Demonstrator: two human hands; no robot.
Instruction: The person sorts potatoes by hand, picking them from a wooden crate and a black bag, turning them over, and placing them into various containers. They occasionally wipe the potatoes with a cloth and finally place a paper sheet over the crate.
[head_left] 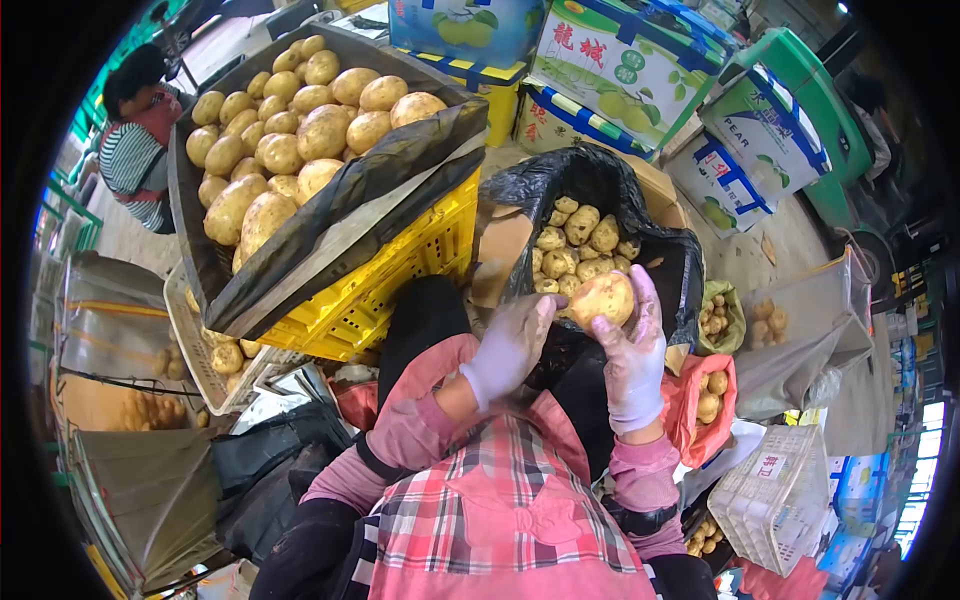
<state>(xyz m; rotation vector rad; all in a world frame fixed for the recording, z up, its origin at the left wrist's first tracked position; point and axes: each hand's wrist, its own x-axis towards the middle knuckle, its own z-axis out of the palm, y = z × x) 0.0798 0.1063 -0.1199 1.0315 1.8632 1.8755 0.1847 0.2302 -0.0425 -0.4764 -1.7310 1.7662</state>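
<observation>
Grasping a large potato [603, 298] in the gloved right hand [635, 365], pressing the thumb to its near side and setting the fingers along its right side. Holding it above the near edge of a black-lined carton [672, 275], in front of the smaller potatoes [580, 240] lying toward that carton's left edge. Holding the gloved left hand [507, 350] just beside the potato's left side, extending its fingers loosely, released rather than clenched; being unable to tell touching from a slight gap there.

Wearing a checked apron [455, 515] over pink sleeves [405, 440]. Having on the left a yellow crate [440, 230], bearing a heap of large potatoes [325, 130] inside the edges of its dark liner [430, 140]. Having a white crate [188, 335] near the yellow crate's lower left corner. Having a green bag [735, 330] of small potatoes near the carton's right edge, and a red bag [685, 405] of potatoes near its near right corner. Facing printed fruit boxes [620, 70] past the carton's far edge. Working near a person [135, 165] in a striped top, sitting beyond the yellow crate's left edge.
</observation>
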